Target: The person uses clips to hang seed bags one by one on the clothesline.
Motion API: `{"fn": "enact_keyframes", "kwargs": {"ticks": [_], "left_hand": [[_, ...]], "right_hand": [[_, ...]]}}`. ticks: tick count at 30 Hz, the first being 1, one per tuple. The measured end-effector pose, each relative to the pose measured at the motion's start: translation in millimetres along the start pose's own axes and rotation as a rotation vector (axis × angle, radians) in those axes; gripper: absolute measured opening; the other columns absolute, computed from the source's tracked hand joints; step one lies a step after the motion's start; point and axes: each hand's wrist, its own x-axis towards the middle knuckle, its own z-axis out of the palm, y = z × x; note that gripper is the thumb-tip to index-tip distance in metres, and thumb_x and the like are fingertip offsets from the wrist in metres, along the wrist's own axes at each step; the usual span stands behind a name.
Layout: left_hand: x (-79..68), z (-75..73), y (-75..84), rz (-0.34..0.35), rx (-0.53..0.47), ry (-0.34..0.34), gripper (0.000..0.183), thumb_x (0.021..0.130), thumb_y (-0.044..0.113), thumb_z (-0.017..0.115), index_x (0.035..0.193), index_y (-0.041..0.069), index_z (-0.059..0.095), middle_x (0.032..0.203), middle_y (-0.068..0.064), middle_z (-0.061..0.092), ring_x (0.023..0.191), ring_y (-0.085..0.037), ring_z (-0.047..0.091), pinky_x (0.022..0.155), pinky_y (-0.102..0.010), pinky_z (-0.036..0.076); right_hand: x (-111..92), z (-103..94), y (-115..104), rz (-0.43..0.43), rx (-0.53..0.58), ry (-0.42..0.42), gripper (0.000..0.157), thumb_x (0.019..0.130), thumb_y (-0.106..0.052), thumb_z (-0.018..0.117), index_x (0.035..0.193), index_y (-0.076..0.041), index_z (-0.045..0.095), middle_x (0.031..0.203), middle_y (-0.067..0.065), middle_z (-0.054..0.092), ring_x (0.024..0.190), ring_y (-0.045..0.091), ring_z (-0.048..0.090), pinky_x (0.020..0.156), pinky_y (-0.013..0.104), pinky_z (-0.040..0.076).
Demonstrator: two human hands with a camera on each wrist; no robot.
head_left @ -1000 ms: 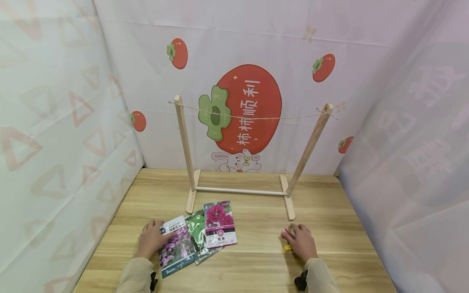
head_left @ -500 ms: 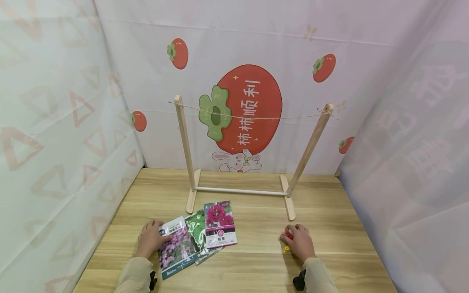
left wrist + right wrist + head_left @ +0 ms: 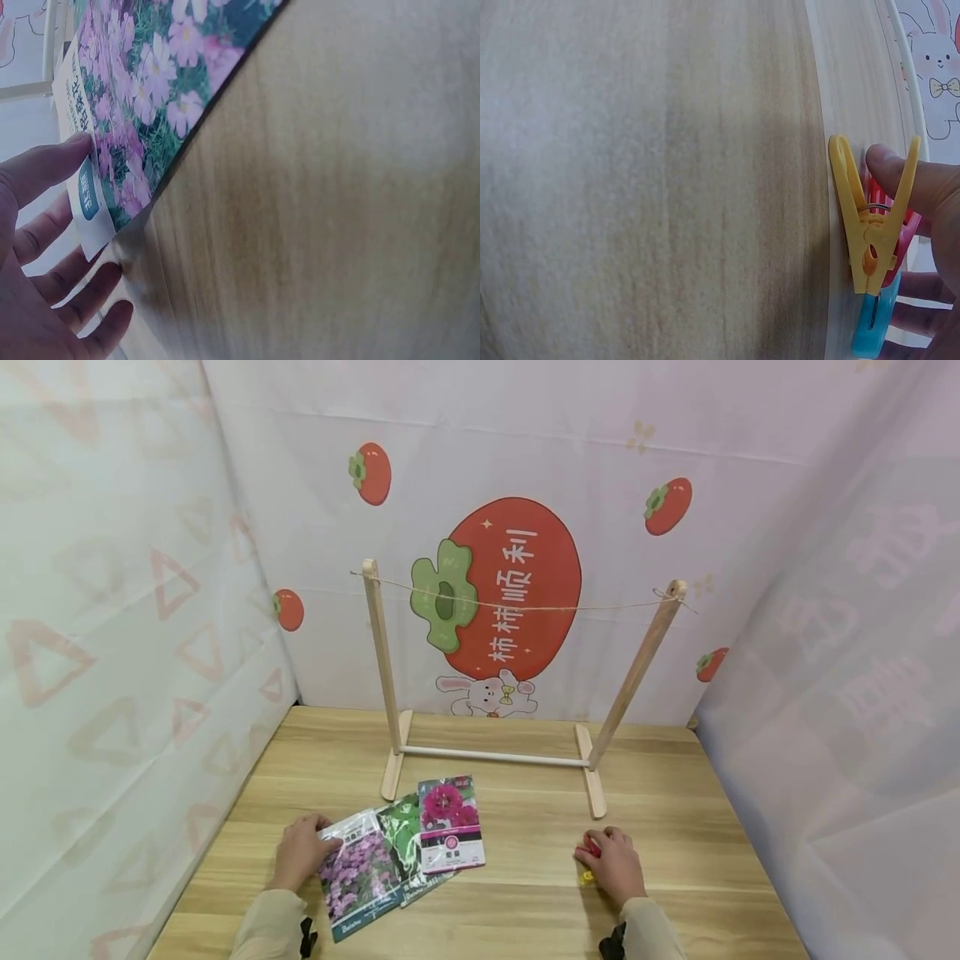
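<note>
My left hand [image 3: 298,853] pinches the upper left corner of a seed packet with pink-purple flowers [image 3: 362,878], thumb on top and fingers beneath; the left wrist view shows that corner raised off the table. Partly under it lies a green seed packet [image 3: 405,835], overlapped on its other side by a magenta-flower packet [image 3: 450,818]. Farther right, my right hand [image 3: 617,867] holds a red clothespin [image 3: 590,845] between thumb and fingers. A yellow clothespin [image 3: 870,240] stands before it in the right wrist view, partly hiding it, and a blue clothespin [image 3: 875,322] lies beside the fingers.
Behind the packets stands a wooden frame [image 3: 381,660] with a thin string [image 3: 525,608] tied between its two posts. A white bar [image 3: 495,756] joins the feet. Printed curtains [image 3: 315,510] close off the back and both sides of the wooden table [image 3: 517,918].
The left hand has shifted slightly left and toward me, drawing the purple-flower packet along a little. The right fingers have closed around the red clothespin. The head view has tilted slightly.
</note>
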Motion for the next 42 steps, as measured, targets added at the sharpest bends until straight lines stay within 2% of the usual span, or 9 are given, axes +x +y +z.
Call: {"fn": "enact_keyframes", "kwargs": {"ticks": [4, 9, 12, 19, 22, 28, 31, 37, 42], "left_hand": [[1.2, -3.8, -0.9, -0.012, -0.066, -0.021, 0.032, 0.078, 0.017, 0.078, 0.099, -0.002, 0.063, 0.102, -0.024, 0.067, 0.087, -0.031, 0.063, 0.078, -0.052, 0.05], [2.1, -4.4, -1.3, -0.051, -0.116, -0.044, 0.033, 0.079, 0.015, 0.076, 0.103, -0.004, 0.061, 0.11, -0.03, 0.063, 0.094, -0.038, 0.062, 0.084, -0.055, 0.048], [2.7, -3.2, -1.6, -0.084, -0.194, -0.049, 0.034, 0.081, 0.012, 0.074, 0.107, -0.005, 0.06, 0.113, -0.031, 0.062, 0.1, -0.041, 0.061, 0.086, -0.053, 0.047], [4.5, 0.9, -4.8, -0.192, -0.471, 0.019, 0.043, 0.085, 0.01, 0.071, 0.122, -0.008, 0.057, 0.117, -0.029, 0.06, 0.104, -0.032, 0.057, 0.073, -0.021, 0.044], [3.6, 1.3, -4.9, -0.258, -0.563, 0.046, 0.044, 0.087, 0.01, 0.069, 0.126, -0.007, 0.055, 0.121, -0.029, 0.057, 0.104, -0.027, 0.054, 0.068, -0.016, 0.044], [0.3, 0.4, -5.0, -0.361, -0.664, 0.072, 0.042, 0.089, 0.014, 0.069, 0.121, -0.011, 0.06, 0.126, -0.028, 0.06, 0.093, -0.005, 0.054, 0.065, -0.007, 0.044], [-1.1, 0.6, -4.9, -0.401, -0.7, 0.071, 0.043, 0.089, 0.017, 0.07, 0.119, -0.014, 0.061, 0.123, -0.026, 0.063, 0.085, 0.002, 0.054, 0.064, -0.007, 0.045], [-1.5, 0.8, -3.2, -0.421, -0.801, 0.036, 0.045, 0.094, 0.014, 0.062, 0.126, -0.015, 0.053, 0.11, -0.019, 0.065, 0.075, 0.002, 0.057, 0.064, -0.015, 0.051], [-1.8, 1.6, -2.3, -0.432, -0.823, 0.015, 0.046, 0.095, 0.015, 0.06, 0.13, -0.013, 0.05, 0.115, -0.021, 0.062, 0.076, 0.002, 0.057, 0.064, -0.015, 0.052]], "right_hand": [[1, 0.8, 0, 0.007, -0.005, -0.001, 0.04, 0.079, -0.035, 0.079, 0.106, -0.006, 0.071, 0.11, 0.023, 0.061, 0.1, 0.038, 0.057, 0.08, 0.056, 0.049], [2, 3.8, 1, 0.012, -0.002, 0.004, 0.04, 0.079, -0.035, 0.079, 0.107, -0.007, 0.071, 0.11, 0.021, 0.061, 0.1, 0.037, 0.057, 0.079, 0.056, 0.049], [2, 5.2, 0, 0.005, 0.001, 0.022, 0.038, 0.079, -0.035, 0.079, 0.106, -0.008, 0.072, 0.109, 0.021, 0.061, 0.1, 0.038, 0.057, 0.078, 0.055, 0.049], [1, 5.1, -1, -0.005, 0.006, 0.035, 0.038, 0.08, -0.034, 0.078, 0.107, -0.007, 0.072, 0.108, 0.02, 0.061, 0.099, 0.038, 0.057, 0.077, 0.055, 0.049], [1, 4.3, -3, -0.005, 0.015, 0.039, 0.04, 0.08, -0.033, 0.079, 0.109, -0.007, 0.072, 0.107, 0.02, 0.062, 0.1, 0.038, 0.057, 0.079, 0.055, 0.049], [1, 6.6, -5, -0.028, 0.008, 0.069, 0.037, 0.078, -0.029, 0.08, 0.107, -0.007, 0.072, 0.105, 0.02, 0.063, 0.1, 0.04, 0.058, 0.08, 0.056, 0.049], [1, 8.4, -5, -0.037, 0.005, 0.088, 0.035, 0.078, -0.028, 0.081, 0.105, -0.007, 0.072, 0.104, 0.019, 0.064, 0.1, 0.04, 0.058, 0.081, 0.056, 0.048], [2, 7.8, -7, -0.04, -0.009, 0.09, 0.031, 0.078, -0.027, 0.081, 0.1, -0.007, 0.073, 0.103, 0.019, 0.066, 0.101, 0.041, 0.058, 0.081, 0.056, 0.047], [4, 5.3, -11, -0.053, -0.023, 0.085, 0.032, 0.078, -0.026, 0.081, 0.1, -0.004, 0.074, 0.101, 0.017, 0.068, 0.099, 0.04, 0.058, 0.08, 0.056, 0.048]]}}
